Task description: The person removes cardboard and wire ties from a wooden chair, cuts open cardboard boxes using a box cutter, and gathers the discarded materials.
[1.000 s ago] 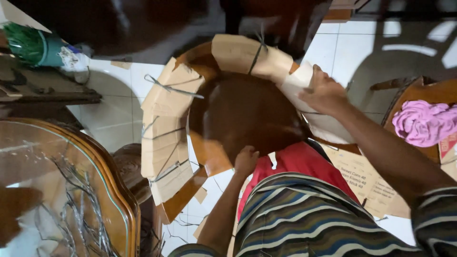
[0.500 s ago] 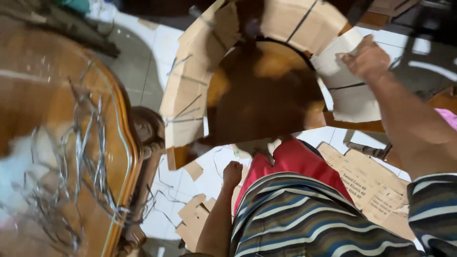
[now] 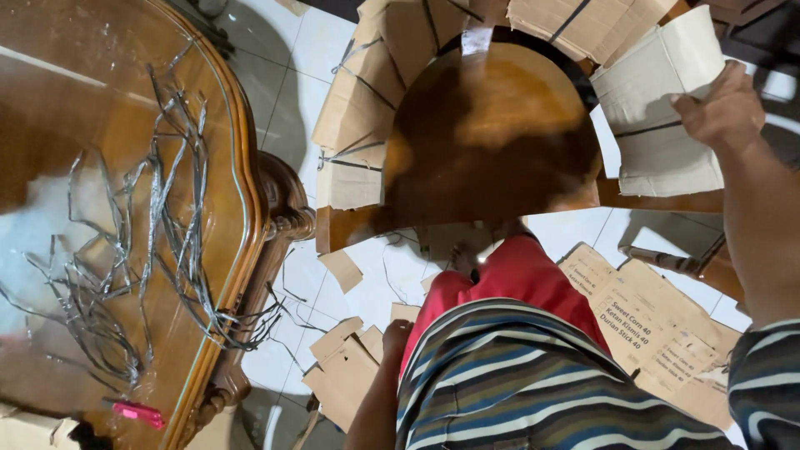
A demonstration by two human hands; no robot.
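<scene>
Gripping a pale cardboard panel [image 3: 667, 117] at its right edge, the right hand [image 3: 723, 108] has its fingers curled onto the sheet. That panel is part of the cardboard wrapping [image 3: 367, 108] strapped around a round wooden tabletop [image 3: 492, 133], which stands above the white tiled floor [image 3: 292, 75]. Lower down, the left hand [image 3: 396, 337] hangs near loose cardboard scraps [image 3: 342, 375]; whether its fingers are spread or closed cannot be told. At left, cut strapping [image 3: 125, 250] lies on a glass-topped table [image 3: 242, 208]
</scene>
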